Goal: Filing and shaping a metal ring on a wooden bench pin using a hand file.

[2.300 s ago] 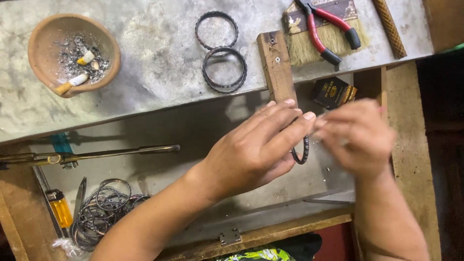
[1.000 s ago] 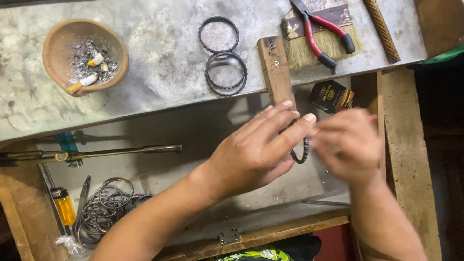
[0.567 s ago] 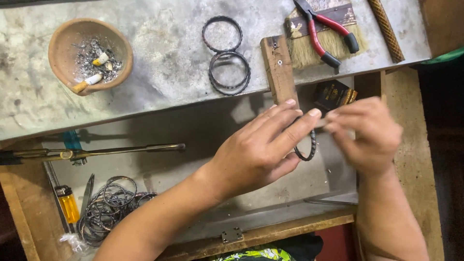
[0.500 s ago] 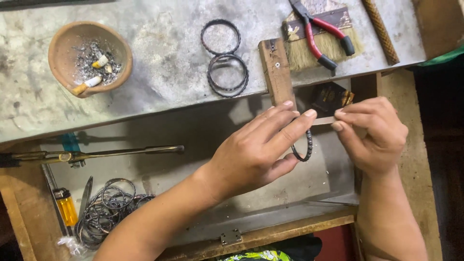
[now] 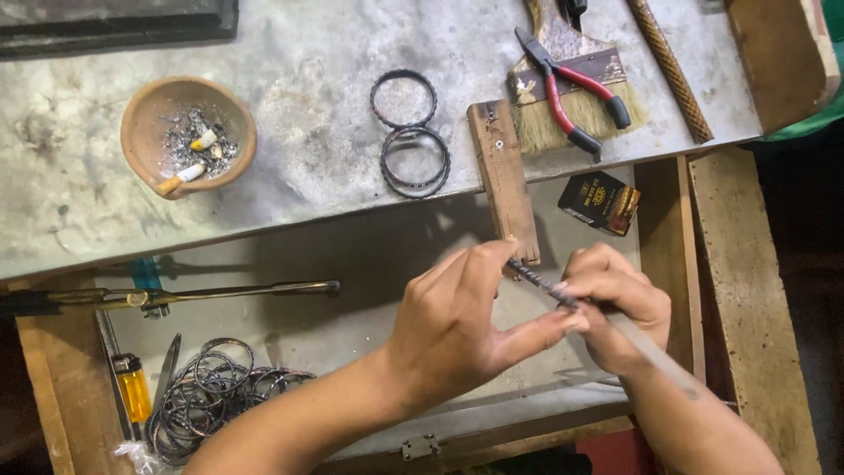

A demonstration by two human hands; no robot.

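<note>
From the head view, the left hand (image 5: 457, 330) pinches a dark twisted bangle (image 5: 538, 281) between thumb and forefinger above the open drawer (image 5: 369, 264). The right hand (image 5: 615, 303) closes on the bangle's other side and a thin metal tool (image 5: 646, 347)

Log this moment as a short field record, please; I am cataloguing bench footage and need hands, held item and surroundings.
left hand: fingers pinch a dark twisted bangle, seen edge-on
right hand: closed on the bangle's other end, with a thin grey tool
bench top: two bangles, clay bowl of ash, red-handled pliers on a brush
tray below: pile of bangles, yellow lighter, dark small box
</note>
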